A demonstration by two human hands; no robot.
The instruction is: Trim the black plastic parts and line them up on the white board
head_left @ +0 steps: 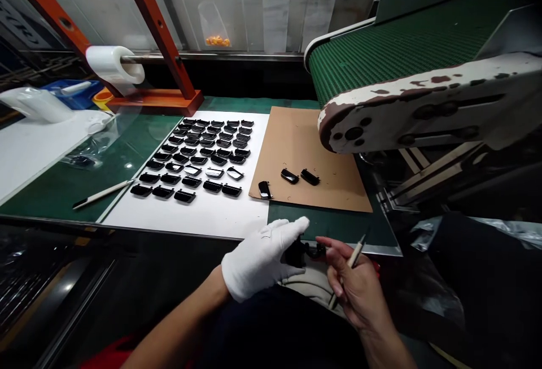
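Observation:
My left hand [260, 259] wears a white glove and is closed around a small glossy black plastic part [295, 253], held just below the table's front edge. My bare right hand [353, 284] grips a thin pale-handled tool [351, 261] and its fingertips touch a dark piece joined to the same part. Three more black parts [289, 176] lie on a brown cardboard sheet [334, 188]. Several rows of the same parts [199, 157] are laid out on a white sheet [212, 211].
A green conveyor belt [402, 41] with a worn white frame [423, 109] overhangs the table at right. A second pale tool [101, 192] lies on the green mat. A film roll [112, 64] on an orange stand and clear plastic bags sit at back left.

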